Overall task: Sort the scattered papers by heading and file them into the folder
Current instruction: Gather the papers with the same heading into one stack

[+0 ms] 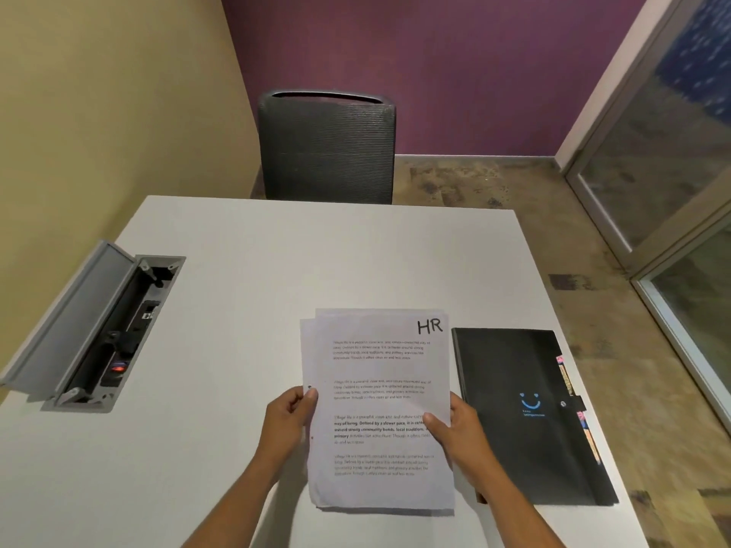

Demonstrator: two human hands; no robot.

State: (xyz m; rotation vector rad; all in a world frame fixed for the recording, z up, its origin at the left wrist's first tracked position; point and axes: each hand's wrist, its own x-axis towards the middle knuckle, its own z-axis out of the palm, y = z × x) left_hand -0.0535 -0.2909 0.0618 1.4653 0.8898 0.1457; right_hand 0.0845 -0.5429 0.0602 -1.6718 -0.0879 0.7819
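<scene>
— While both hands are on it, where does the stack of white printed paper sheets [379, 409] sit?
— Over the near middle of the white tabletop [253, 278], held by its side edges. The top sheet has "HR" handwritten in its upper right corner, and another sheet peeks out at the upper left.
— What are the fingers doing?
— The left hand [286, 425] pinches the left edge, thumb on top. The right hand [455, 429] pinches the right edge the same way, thumb pressed onto the printed text. Both are closed on the stack.
— And the folder?
— The closed black folder with a blue smiley face [526, 417] lies flat just to the right of the stack, coloured tabs showing along its right edge.
— Anything else?
— An open grey cable box [99, 330] is set into the tabletop at the left, lid raised, and a dark mesh office chair [328, 148] stands at the far side.
</scene>
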